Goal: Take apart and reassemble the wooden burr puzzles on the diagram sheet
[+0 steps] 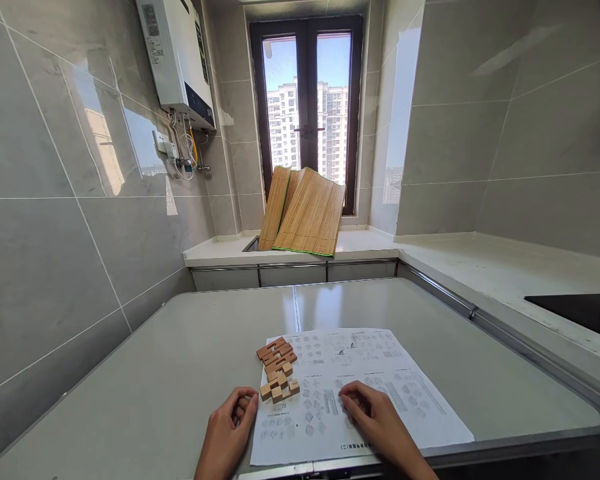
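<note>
A: How are we placed on the left?
B: Our left hand [230, 427] comes up from the near edge, on the table [170, 380] just beside the sheet [337, 367]. It seems to lie on its little-finger side, thumb toward the sheet, fingers loosely bent. It is slack, and we see nothing in its grasp.
A: And the right?
B: Our right hand [375, 417] is over the near half of the sheet. The forearm slants in from the lower right, across the sheet's near edge, and the back of the hand is turned mostly upward. The index finger reaches left, and the other fingers curl under.
A: Are we gripping anything there?
B: We cannot tell. The fingers hide the palm, and a small yellowish patch shows beneath them, too little to make out.
A: Where do we have the blocks?
B: Along the sheet's left edge, in one cluster. The brown blocks [277, 352] are at the far end, some jutting past the paper. The pale blocks [280, 387] are nearer us, on the sheet.
A: Which hand is closer to them?
B: Our left, near the pale ones but apart from them. Our right is well off across the print.
</note>
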Available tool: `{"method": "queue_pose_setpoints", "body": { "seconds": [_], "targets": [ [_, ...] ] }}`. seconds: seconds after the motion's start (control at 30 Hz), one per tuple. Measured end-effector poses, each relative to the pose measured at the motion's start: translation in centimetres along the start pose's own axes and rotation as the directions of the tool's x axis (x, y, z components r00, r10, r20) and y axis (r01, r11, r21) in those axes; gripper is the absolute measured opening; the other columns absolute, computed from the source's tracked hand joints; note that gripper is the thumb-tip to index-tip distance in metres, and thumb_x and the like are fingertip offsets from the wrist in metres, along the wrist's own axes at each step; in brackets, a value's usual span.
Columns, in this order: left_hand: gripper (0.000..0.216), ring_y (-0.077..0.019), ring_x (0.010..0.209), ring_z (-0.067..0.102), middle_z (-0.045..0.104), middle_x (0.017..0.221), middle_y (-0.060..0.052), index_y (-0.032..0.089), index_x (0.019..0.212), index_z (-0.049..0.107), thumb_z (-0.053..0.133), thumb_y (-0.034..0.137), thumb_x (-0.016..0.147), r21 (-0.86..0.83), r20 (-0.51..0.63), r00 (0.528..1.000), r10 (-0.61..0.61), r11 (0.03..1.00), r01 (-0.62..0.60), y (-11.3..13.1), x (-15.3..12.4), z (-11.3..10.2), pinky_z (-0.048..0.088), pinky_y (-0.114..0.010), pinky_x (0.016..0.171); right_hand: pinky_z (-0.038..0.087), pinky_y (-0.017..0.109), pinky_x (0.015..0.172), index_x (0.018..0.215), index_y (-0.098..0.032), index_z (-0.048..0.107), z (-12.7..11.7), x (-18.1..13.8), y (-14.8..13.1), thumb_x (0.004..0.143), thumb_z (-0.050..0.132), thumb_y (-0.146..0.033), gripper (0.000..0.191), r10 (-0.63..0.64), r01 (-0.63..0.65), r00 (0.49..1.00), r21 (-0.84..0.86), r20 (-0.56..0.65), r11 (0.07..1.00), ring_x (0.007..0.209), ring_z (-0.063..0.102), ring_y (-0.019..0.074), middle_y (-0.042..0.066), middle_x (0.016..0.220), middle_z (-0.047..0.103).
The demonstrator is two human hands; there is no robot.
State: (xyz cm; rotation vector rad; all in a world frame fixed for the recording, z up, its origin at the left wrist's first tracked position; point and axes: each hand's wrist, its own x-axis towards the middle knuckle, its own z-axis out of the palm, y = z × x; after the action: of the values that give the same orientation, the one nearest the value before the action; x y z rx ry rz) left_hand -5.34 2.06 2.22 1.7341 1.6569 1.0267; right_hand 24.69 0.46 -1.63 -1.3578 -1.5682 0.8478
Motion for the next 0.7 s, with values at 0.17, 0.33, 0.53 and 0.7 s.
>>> {"method": "queue_pose_setpoints", "body": {
  "seconds": [0.17, 0.33, 0.53, 0.7],
  "targets": [
    [0.046, -0.0169, 0.063, 0.05, 0.056, 0.068, 0.002, 0.021, 0.092, 0.067, 0.052, 0.064, 0.084, 0.001, 0.006, 1.0, -0.021, 1.0, 0.021, -0.02, -0.06, -0.08, 0.041, -0.024, 0.059, 0.041, 0.027, 0.061, 0.091, -0.021, 0.069, -0.05, -0.08, -0.34, 0.092, 0.052, -0.051, 0.034, 0.007, -0.007, 1.0, 0.007, 0.011, 1.0, 0.065, 0.054, 0.0179, 0.001, 0.072, 0.065],
    [0.046, -0.0169, 0.063, 0.05, 0.056, 0.067, 0.002, 0.021, 0.091, 0.067, 0.052, 0.064, 0.084, -0.004, 0.011, 1.0, -0.022, 1.0, 0.022, -0.07, -0.09, -0.08, 0.04, -0.024, 0.059, 0.042, 0.027, 0.061, 0.09, -0.021, 0.068, -0.1, -0.28, -0.48, 0.092, 0.053, -0.052, 0.035, 0.008, -0.008, 1.0, 0.007, 0.009, 1.0, 0.065, 0.054, 0.0179, 0.001, 0.073, 0.064],
    [0.047, -0.0172, 0.063, 0.05, 0.057, 0.067, 0.002, 0.021, 0.093, 0.067, 0.052, 0.065, 0.084, 0.004, 0.005, 1.0, -0.02, 1.0, 0.02, -0.43, -0.08, -0.02, 0.042, -0.024, 0.06, 0.043, 0.028, 0.062, 0.091, -0.02, 0.069, -0.12, -0.29, -0.27, 0.092, 0.053, -0.054, 0.038, 0.009, -0.009, 1.0, 0.014, 0.007, 1.0, 0.067, 0.054, 0.0186, 0.002, 0.074, 0.065],
    [0.048, -0.0168, 0.061, 0.05, 0.056, 0.066, 0.002, 0.021, 0.091, 0.068, 0.053, 0.066, 0.083, 0.003, -0.014, 1.0, -0.008, 1.0, 0.008, -0.4, -0.05, 0.03, 0.042, -0.024, 0.058, 0.042, 0.028, 0.062, 0.091, -0.021, 0.07, -0.13, -0.32, -0.41, 0.09, 0.052, -0.058, 0.041, 0.019, -0.019, 1.0, -0.002, -0.001, 1.0, 0.066, 0.054, 0.0187, 0.002, 0.073, 0.064]
  ]
}}
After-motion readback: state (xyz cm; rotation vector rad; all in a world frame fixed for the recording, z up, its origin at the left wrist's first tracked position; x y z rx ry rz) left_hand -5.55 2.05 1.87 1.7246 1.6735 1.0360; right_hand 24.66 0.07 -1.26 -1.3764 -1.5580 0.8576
